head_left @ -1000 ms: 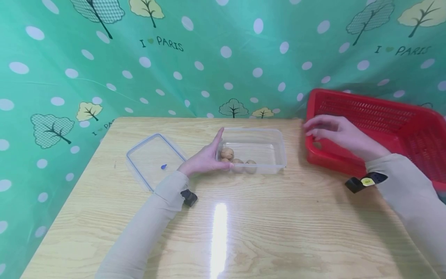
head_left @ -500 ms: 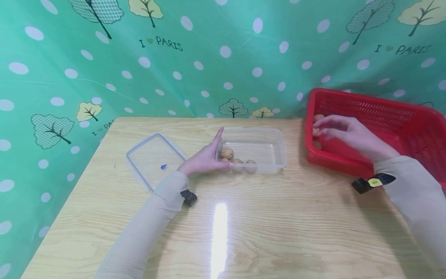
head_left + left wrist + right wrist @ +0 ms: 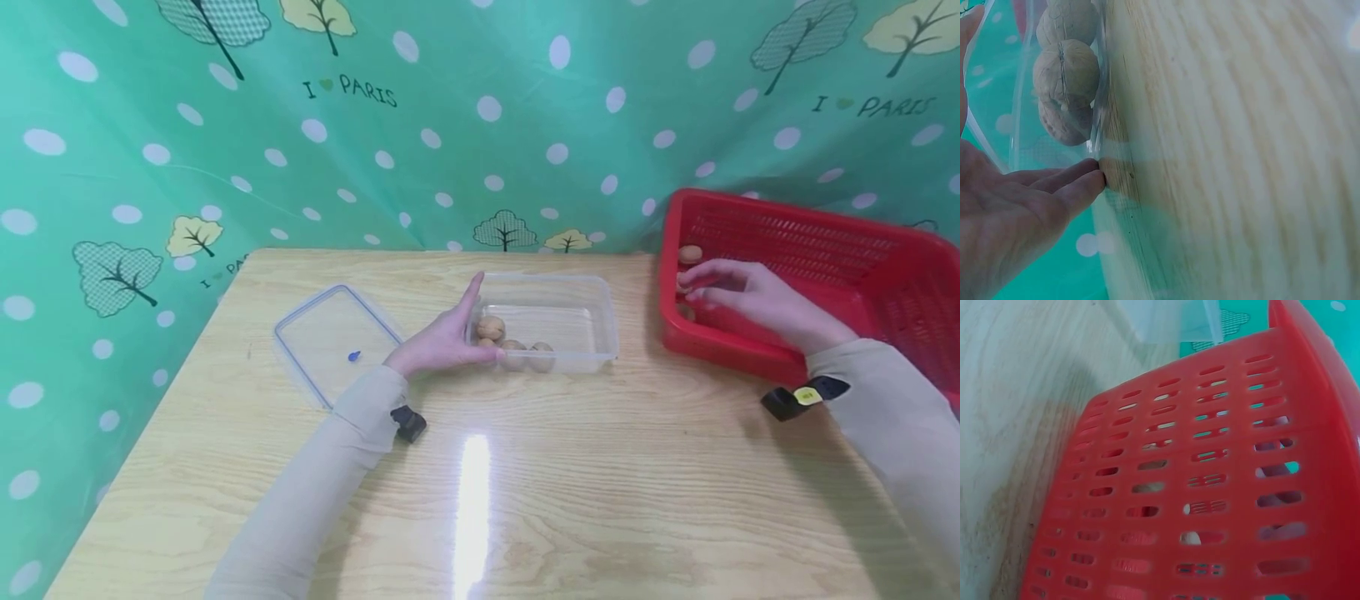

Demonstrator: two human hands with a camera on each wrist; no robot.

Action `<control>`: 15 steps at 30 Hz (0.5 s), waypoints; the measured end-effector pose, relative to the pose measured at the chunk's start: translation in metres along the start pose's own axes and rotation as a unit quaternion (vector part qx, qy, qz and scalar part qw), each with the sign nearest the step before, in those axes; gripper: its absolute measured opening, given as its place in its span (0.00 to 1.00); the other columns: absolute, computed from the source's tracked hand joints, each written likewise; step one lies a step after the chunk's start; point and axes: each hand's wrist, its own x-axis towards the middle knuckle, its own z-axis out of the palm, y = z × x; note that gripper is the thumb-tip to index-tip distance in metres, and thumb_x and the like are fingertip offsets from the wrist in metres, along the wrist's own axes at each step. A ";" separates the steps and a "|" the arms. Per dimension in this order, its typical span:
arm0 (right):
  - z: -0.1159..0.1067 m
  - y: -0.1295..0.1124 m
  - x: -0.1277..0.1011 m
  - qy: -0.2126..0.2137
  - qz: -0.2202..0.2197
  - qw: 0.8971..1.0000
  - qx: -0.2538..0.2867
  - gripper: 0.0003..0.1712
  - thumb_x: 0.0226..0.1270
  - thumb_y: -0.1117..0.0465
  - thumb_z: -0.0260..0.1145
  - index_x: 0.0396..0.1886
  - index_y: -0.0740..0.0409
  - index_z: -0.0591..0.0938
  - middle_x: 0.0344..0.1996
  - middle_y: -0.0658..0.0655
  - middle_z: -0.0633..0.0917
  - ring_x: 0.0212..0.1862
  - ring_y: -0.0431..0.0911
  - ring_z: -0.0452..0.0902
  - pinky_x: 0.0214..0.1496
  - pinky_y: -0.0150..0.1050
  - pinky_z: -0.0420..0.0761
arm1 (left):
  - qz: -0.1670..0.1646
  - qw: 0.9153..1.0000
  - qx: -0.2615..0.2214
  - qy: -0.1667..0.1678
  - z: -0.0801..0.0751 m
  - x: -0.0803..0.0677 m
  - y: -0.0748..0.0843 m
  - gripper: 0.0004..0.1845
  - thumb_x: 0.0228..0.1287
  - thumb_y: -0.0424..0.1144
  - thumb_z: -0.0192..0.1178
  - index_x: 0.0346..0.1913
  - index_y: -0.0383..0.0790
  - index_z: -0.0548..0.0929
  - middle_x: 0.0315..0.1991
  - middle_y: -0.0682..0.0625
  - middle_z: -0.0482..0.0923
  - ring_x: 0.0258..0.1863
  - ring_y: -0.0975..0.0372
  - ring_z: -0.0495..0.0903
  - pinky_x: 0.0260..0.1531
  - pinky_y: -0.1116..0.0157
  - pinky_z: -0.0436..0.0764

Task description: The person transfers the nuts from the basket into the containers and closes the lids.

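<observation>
My left hand spans the left end of a clear plastic food container, thumb on the near side and fingers at the far side. Several walnuts sit in the container's left part; the left wrist view shows some walnuts through its wall. At the left end of a red plastic basket, my right hand pinches a walnut between fingertips and thumb. Two more walnuts lie beside it, one behind and one in front. Basket slots mostly hide this hand in the right wrist view.
A clear lid with a blue rim lies left of the container, a small blue piece within its outline. The wooden table backs onto a green patterned cloth.
My right hand has moved from above the basket's left rim down and right into the basket, to the middle walnut. My left hand and the container have stayed in place.
</observation>
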 end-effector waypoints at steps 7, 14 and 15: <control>-0.001 0.008 0.003 -0.026 0.037 0.998 -0.050 0.36 0.58 0.54 0.73 0.66 0.53 0.72 0.58 0.63 0.75 0.55 0.56 0.70 0.40 0.42 0.80 | 0.004 1.000 0.003 -0.001 0.000 0.002 -0.002 0.68 0.52 0.46 0.74 0.75 0.60 0.24 0.76 0.37 0.37 0.72 0.47 0.49 0.69 0.56 0.52; 0.000 0.011 0.007 -0.051 0.054 0.994 -0.077 0.43 0.55 0.51 0.74 0.69 0.54 0.68 0.59 0.66 0.73 0.55 0.59 0.70 0.41 0.40 0.78 | 0.003 1.000 -0.010 0.000 0.000 0.003 -0.003 0.68 0.52 0.44 0.74 0.75 0.60 0.25 0.76 0.37 0.37 0.73 0.48 0.48 0.69 0.57 0.53; 0.000 0.012 0.008 -0.056 0.053 0.994 -0.083 0.43 0.56 0.51 0.74 0.70 0.54 0.67 0.60 0.66 0.73 0.55 0.59 0.70 0.41 0.40 0.77 | 0.001 1.000 -0.013 0.001 0.000 0.003 -0.003 0.68 0.51 0.44 0.74 0.75 0.60 0.25 0.76 0.38 0.37 0.73 0.48 0.48 0.69 0.57 0.53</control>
